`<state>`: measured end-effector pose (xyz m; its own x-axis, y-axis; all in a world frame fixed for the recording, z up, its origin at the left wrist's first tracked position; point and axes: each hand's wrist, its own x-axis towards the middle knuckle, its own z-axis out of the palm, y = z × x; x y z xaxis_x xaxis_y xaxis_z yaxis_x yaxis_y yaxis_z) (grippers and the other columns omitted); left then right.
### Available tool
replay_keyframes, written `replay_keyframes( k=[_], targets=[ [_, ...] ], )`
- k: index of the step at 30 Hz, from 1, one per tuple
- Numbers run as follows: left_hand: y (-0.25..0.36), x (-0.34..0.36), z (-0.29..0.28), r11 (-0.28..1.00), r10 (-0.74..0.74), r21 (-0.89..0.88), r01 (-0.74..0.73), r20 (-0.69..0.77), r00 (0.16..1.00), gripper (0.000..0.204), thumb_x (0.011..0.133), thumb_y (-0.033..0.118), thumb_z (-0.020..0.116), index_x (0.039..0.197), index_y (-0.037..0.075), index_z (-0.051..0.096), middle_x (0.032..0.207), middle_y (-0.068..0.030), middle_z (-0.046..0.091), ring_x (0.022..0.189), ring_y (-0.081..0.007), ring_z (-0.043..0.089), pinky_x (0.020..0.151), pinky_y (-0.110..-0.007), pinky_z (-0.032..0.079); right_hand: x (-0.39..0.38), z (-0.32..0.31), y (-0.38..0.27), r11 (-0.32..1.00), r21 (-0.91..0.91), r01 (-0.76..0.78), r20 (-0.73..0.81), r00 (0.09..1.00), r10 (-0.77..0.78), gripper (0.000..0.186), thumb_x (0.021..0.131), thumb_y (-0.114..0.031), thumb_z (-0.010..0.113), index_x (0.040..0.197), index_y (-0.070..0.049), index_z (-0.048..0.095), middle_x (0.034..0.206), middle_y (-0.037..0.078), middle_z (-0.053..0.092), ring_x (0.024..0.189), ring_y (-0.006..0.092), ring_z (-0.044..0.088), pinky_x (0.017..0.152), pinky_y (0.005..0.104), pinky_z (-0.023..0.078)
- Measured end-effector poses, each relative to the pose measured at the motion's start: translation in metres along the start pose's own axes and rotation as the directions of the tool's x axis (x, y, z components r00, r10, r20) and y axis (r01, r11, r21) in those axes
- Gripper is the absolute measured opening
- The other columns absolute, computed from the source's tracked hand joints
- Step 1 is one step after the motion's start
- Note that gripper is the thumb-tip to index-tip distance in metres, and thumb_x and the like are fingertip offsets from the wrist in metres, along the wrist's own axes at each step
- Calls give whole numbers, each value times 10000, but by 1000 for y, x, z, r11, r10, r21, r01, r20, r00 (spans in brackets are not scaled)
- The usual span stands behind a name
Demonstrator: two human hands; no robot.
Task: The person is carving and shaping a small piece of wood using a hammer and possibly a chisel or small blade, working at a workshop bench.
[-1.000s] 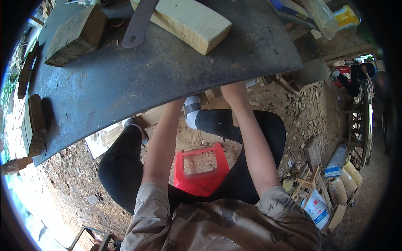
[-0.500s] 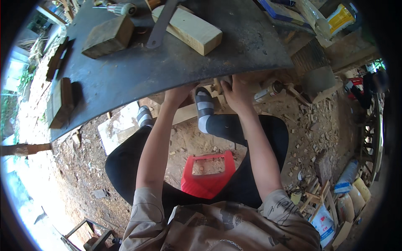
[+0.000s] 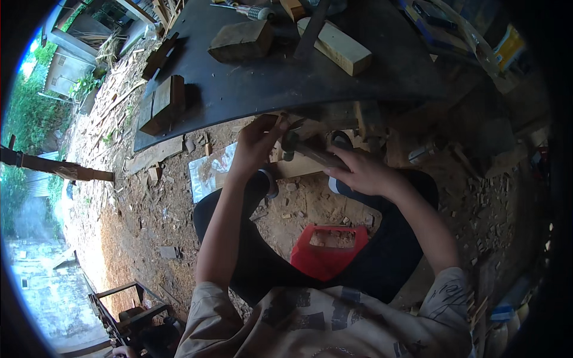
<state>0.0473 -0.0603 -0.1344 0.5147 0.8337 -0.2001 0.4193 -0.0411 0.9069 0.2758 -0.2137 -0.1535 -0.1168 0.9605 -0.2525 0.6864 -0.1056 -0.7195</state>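
Observation:
My right hand (image 3: 365, 170) is closed round the handle of a hammer (image 3: 319, 156). The hammer's dark head points left, just below the table's near edge and close to my left hand. My left hand (image 3: 255, 143) is raised beside that edge, its thumb and fingers drawn together at a small piece that I cannot make out. Above both hands spreads the dark tabletop (image 3: 250, 89). On it lie a pale wooden block (image 3: 343, 48), a flat metal strip (image 3: 310, 33) leaning across it, and a darker wooden block (image 3: 240, 42).
Another wood block (image 3: 164, 106) sits at the table's left edge, and a screwdriver (image 3: 253, 12) lies at the back. Between my legs is a red plastic stool (image 3: 328, 253). Wood chips cover the floor (image 3: 143, 209). A wooden bar (image 3: 59, 167) juts in from the left.
Both hands have come out from under the table edge. The hammer now shows in my right hand, and my left hand has risen near its head. The view has shifted left.

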Motion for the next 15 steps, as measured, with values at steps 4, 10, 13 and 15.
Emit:
replay_keyframes(
  k=[4, 10, 13, 15],
  targets=[
    [-17, 8, 0, 977, 154, -143, -159, -47, 987, 440, 1002, 343, 696, 1222, -38, 681, 1041, -113, 735, 973, -153, 682, 872, -307, 528, 6, 13, -8, 996, 85, 6, 163, 986, -20, 538, 1023, -403, 594, 1409, -39, 502, 1059, 207, 695, 1013, 327, 701, 874, 429, 529],
    [-20, 1, -6, 972, 234, -34, -231, 100, 967, 424, 1009, 301, 682, 1286, -19, 676, 1204, -120, 693, 1097, -180, 654, 930, -324, 505, 13, 28, 4, 991, 132, 15, 242, 969, -47, 441, 1018, -375, 605, 1302, -43, 545, 922, 183, 693, 854, 291, 710, 776, 430, 525],
    [-18, -2, -2, 967, 251, -2, -254, 159, 955, 394, 999, 271, 698, 1253, -30, 690, 1151, -113, 697, 1043, -174, 655, 904, -315, 503, 13, 25, 4, 994, 113, -1, 251, 968, -27, 526, 1016, -393, 611, 1405, -50, 526, 1015, 202, 715, 874, 289, 729, 821, 421, 549],
    [-18, -2, 1, 969, 246, -27, -245, 142, 959, 358, 997, 248, 703, 1222, -31, 704, 1100, -104, 693, 982, -159, 645, 865, -306, 504, 13, 29, 8, 989, 137, -49, 273, 962, 10, 537, 1014, -395, 615, 1416, -52, 524, 1008, 198, 721, 812, 281, 736, 797, 417, 555]
  ],
)
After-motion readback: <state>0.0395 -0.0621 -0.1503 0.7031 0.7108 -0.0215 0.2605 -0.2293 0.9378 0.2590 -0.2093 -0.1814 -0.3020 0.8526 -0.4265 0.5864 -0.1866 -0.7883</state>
